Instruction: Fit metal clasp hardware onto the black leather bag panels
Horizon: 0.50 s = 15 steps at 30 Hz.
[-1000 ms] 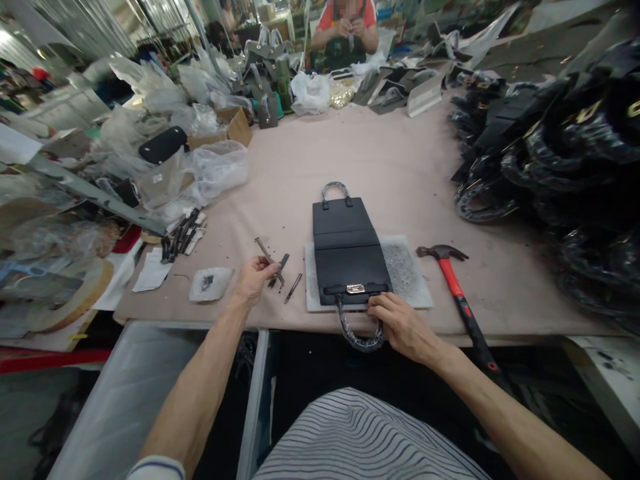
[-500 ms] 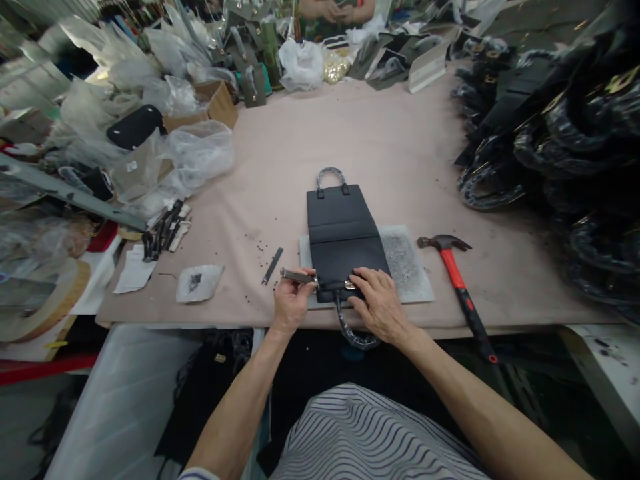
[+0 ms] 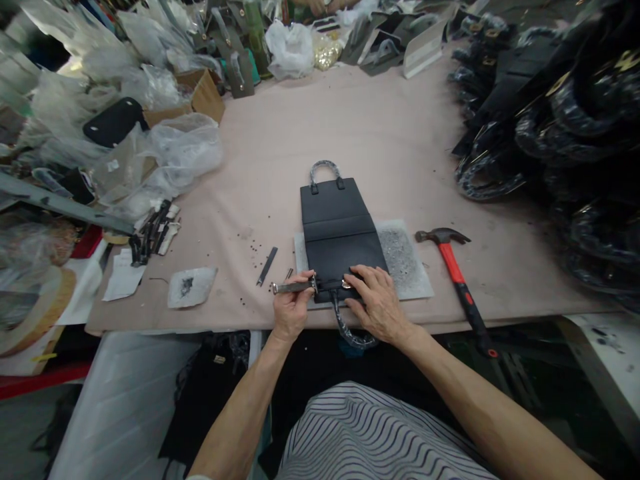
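A black handbag body (image 3: 340,223) lies unfolded on a pale, marked board (image 3: 403,257), a plastic-wrapped handle (image 3: 325,170) at its far end and another wrapped handle (image 3: 350,333) hanging over the table's front edge. My left hand (image 3: 290,312) is closed round a steel punch-like tool (image 3: 293,287), held nearly level, its tip at the bag's left near edge. My right hand (image 3: 375,293) rests on the bag's near right corner, thumb and fingers bent about a small shiny metal fitting (image 3: 346,284) on a narrow black strap (image 3: 330,283).
To the right lies a claw hammer (image 3: 453,263) with a red and black grip. A flat dark metal tool (image 3: 267,267) and tiny black bits lie to the left. Wrapped black bags (image 3: 540,127) are heaped at right; plastic bags (image 3: 185,143) and a carton (image 3: 207,97) stand far left.
The tool in my left hand has swung so its outer end sits lower and nearer me. My right hand stays on the bag. The camera view has shifted slightly.
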Each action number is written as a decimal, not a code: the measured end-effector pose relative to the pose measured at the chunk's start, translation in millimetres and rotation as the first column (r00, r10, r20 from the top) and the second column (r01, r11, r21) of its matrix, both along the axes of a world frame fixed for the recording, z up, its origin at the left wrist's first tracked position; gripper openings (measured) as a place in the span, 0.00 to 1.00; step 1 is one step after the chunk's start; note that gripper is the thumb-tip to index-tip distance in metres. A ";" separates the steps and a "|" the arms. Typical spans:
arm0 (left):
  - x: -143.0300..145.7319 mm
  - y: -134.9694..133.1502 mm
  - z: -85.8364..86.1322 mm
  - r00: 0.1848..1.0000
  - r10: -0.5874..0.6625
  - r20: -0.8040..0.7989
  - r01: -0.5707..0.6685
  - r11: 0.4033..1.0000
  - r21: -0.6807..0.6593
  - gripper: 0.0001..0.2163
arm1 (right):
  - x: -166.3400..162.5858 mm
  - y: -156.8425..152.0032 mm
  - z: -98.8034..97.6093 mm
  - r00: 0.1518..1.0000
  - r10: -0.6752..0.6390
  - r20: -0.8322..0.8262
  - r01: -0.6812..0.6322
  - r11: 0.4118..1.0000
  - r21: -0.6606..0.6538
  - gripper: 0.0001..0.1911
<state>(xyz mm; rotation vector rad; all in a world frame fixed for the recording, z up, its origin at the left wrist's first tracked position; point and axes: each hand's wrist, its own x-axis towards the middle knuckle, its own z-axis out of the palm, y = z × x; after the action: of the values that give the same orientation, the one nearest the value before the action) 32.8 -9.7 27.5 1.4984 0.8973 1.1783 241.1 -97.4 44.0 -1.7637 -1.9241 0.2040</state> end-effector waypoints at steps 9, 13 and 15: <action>1.9 -3.5 -0.4 0.999 -0.024 -0.029 0.024 1.000 0.007 0.07 | -0.6 -0.1 0.2 1.000 -0.007 -0.004 0.007 1.000 0.002 0.21; 1.8 -3.0 -2.7 0.999 -0.033 -0.025 0.034 0.999 0.030 0.06 | -0.6 0.0 1.5 1.000 -0.008 0.003 0.008 1.000 -0.014 0.21; 1.4 -1.4 -3.3 0.998 -0.041 -0.045 0.044 0.998 0.051 0.06 | -0.5 0.1 1.6 1.000 -0.009 0.001 0.009 1.000 -0.014 0.21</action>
<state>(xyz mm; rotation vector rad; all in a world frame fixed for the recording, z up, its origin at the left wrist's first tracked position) 34.2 -11.0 24.2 1.5832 0.8657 1.1495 240.6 -97.4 45.6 -1.7811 -1.9200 0.2142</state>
